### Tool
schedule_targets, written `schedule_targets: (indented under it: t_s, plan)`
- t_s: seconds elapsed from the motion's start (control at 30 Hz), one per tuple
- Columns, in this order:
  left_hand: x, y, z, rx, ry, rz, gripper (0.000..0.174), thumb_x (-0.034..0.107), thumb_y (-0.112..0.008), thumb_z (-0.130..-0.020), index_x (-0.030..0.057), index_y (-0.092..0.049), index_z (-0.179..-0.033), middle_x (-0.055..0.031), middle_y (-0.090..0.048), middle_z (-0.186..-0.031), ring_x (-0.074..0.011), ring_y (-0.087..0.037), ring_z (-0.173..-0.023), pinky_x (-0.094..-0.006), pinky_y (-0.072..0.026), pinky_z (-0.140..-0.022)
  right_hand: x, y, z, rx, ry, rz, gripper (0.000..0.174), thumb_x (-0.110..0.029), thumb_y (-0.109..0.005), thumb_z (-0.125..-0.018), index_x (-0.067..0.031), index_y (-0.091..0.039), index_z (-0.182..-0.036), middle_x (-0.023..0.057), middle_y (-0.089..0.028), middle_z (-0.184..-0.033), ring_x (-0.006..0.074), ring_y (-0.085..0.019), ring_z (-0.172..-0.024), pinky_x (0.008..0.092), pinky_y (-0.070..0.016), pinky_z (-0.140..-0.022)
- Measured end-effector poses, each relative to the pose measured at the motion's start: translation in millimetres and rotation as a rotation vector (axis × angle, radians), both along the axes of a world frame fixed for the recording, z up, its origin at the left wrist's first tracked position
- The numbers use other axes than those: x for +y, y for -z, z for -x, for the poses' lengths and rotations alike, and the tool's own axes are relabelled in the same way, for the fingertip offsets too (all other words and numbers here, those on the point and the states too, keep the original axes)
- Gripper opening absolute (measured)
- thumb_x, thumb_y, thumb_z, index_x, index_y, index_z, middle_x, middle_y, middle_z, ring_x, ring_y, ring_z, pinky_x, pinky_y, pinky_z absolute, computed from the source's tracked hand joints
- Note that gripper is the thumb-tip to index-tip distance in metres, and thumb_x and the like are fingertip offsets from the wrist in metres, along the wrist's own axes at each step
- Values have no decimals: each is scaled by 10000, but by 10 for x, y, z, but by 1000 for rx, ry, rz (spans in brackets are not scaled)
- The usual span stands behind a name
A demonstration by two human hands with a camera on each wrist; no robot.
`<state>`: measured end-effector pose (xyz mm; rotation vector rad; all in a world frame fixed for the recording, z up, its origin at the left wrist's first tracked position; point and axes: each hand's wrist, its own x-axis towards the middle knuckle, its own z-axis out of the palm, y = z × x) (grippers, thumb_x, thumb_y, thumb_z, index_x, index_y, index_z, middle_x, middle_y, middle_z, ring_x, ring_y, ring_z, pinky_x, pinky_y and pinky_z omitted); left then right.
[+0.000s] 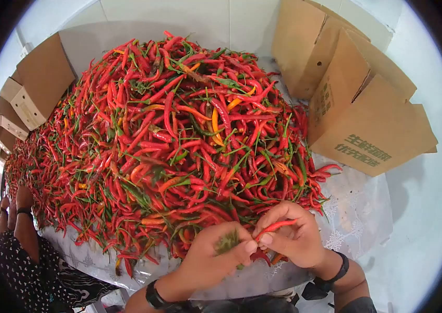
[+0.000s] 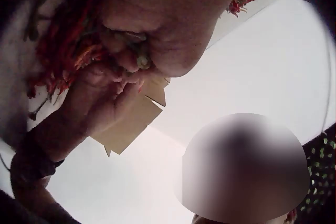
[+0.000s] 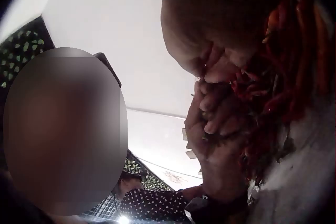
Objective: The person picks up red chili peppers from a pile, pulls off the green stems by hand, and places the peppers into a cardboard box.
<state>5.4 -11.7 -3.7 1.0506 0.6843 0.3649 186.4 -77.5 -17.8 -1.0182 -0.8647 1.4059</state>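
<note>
My right hand [image 1: 296,237] pinches a red chili pepper [image 1: 278,226] between thumb and fingers at the front edge of a big chili heap [image 1: 179,135]. Close beside it, my left hand [image 1: 213,255] has its thumb and fingertips at the pepper's stem end. A tuft of green stems [image 1: 227,242] is held in the curled left fingers. Seen from the left wrist, a pale green stem end [image 2: 142,62] pokes out of the left hand. The right wrist view shows both hands meeting, dark against the light, with the pepper itself mostly hidden.
Tall cardboard boxes [image 1: 362,125] stand right of the heap, and more cardboard boxes [image 1: 38,94] line its left side. A patterned clear cover [image 1: 356,208] lies on the table. At the left, another person's arm [image 1: 25,224] reaches to the heap's edge.
</note>
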Motion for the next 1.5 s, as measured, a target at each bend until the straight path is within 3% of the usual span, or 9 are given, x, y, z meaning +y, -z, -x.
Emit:
schedule_targets:
  t_s: [0.33, 0.43, 0.47, 0.6, 0.8, 1.0, 1.1, 1.33, 1.5]
  plan:
    - [109, 26, 110, -294, -178, 309, 147, 166, -573, -848, 34, -568, -911, -59, -597, -723, -82, -538, -566, -202, -382, -407, 128, -26, -244, 313, 140, 0, 137, -54, -567, -854, -19, -543, -985, 77, -623, -864, 167, -631, -813, 283, -528, -684]
    - [134, -42, 79, -339, -242, 395, 131, 116, -522, -857, 15, -564, -930, -92, -602, -737, -101, -522, -530, -206, -377, -397, 172, -38, -345, -358, 189, 83, 89, -50, -551, -850, -30, -590, -928, 43, -612, -822, 156, -628, -766, 292, -504, -612]
    - [136, -41, 59, -296, -259, 391, 122, 109, -527, -858, 16, -563, -929, -90, -601, -735, -101, -520, -525, -206, -376, -398, 258, 120, -283, -686, 323, -255, 60, -67, -584, -818, -44, -623, -857, 46, -602, -778, 188, -612, -662, 312, -467, -544]
    - [109, 51, 37, -247, -242, 365, 99, 103, -570, -868, 27, -567, -931, -79, -600, -734, -96, -522, -541, -206, -380, -408, 370, 39, -54, -1371, 330, -361, 134, -148, -675, -731, -84, -656, -847, 86, -547, -726, 267, -571, -605, 359, -466, -519]
    - [66, -6, 40, -167, -218, 280, 133, 125, -627, -864, 33, -579, -947, -55, -603, -731, -84, -524, -568, -204, -378, -434, 499, 14, -11, -1589, 270, -346, 198, -134, -725, -684, -84, -680, -870, 77, -571, -742, 243, -565, -598, 331, -447, -510]
    - [104, -50, 48, -100, -240, 267, 162, 117, -640, -856, 33, -572, -976, -51, -603, -748, -79, -528, -599, -205, -383, -454, 327, -204, -262, -903, 172, -164, 135, -134, -694, -780, -47, -649, -873, 37, -600, -807, 129, -568, -637, 281, -455, -552]
    - [64, -85, 11, -66, -292, 249, 188, 141, -640, -862, 29, -566, -995, -50, -603, -760, -75, -523, -588, -202, -386, -464, 299, -193, -272, -198, -28, -4, 117, -106, -667, -832, -36, -633, -919, -1, -610, -832, 64, -523, -662, 242, -431, -573]
    - [26, 39, -32, -61, -194, 66, 246, 182, -669, -845, 28, -552, -998, -42, -580, -756, -85, -534, -613, -202, -395, -447, 203, -208, -202, -234, -207, 48, 135, -57, -654, -826, -20, -624, -952, -1, -599, -850, 55, -548, -765, 209, -435, -665]
    - [-10, 28, -85, -41, -302, -18, 219, 135, -673, -846, 25, -559, -996, -8, -569, -701, -54, -494, -534, -195, -375, -450, 198, -133, -136, -193, -239, -54, 131, -111, -602, -889, -46, -605, -1003, -27, -573, -842, 11, -507, -691, 174, -398, -545]
